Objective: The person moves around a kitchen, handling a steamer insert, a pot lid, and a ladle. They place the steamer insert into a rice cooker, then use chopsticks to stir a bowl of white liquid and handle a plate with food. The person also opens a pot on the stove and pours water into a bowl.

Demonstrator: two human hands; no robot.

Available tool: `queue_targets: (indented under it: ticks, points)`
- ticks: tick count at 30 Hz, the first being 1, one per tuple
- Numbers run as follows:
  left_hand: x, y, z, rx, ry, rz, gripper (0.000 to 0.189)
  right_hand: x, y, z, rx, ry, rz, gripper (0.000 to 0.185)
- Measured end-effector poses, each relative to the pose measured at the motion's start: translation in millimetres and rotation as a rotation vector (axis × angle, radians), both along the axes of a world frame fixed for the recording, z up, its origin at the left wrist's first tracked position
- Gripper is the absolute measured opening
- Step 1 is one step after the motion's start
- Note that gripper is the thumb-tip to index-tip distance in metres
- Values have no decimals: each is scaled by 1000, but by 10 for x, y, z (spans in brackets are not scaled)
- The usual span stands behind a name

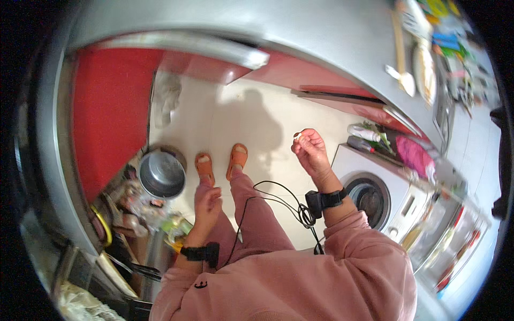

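Observation:
My right hand (310, 151) is raised over the tiled floor, pinching a small white and dark brown piece (297, 136) between thumb and fingertips. What that piece is, I cannot make out. Lower and to the left, my left hand (208, 204) hangs in front of my leg with its fingers curled in. Nothing shows in it, but its palm is hidden. Both wrists carry black strapped devices, and a thin black cable (277, 196) loops between the arms. Left of my orange slippers (204, 162) stands a grey metal pot (162, 174).
A front-loading washing machine (367, 196) stands at my right, with a bottle (363, 132) and a pink bag (413, 154) behind it. Red cabinets (112, 116) and a grey countertop (313, 36) curve around the far side. Plastic bags (136, 204) crowd the floor at left.

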State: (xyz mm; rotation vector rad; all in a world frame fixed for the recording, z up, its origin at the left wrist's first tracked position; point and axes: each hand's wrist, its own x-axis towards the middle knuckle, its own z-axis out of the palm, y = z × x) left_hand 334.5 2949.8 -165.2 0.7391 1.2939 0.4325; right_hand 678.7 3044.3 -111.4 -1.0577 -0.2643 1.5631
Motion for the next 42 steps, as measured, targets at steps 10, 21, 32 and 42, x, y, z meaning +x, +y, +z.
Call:
queue_targets:
  ticks: [10, 21, 32, 42]
  points:
    - [-418, 1019, 1862, 445, 91, -261, 27, 1186, -987, 2432, 182, -185, -582, 8]
    - [770, 1173, 3205, 661, 175, -353, 25, 3353, -3533, 3622, 41, -940, -1425, 9]
    - [2986, 356, 3393, 468, 5, -442, 23, 6273, -5421, 4012, -457, -1453, -1551, 11]
    - [3188, 289, 3464, 482, -26, -397, 23, 6129, -5600, 4005, 112, -647, -1544, 29]
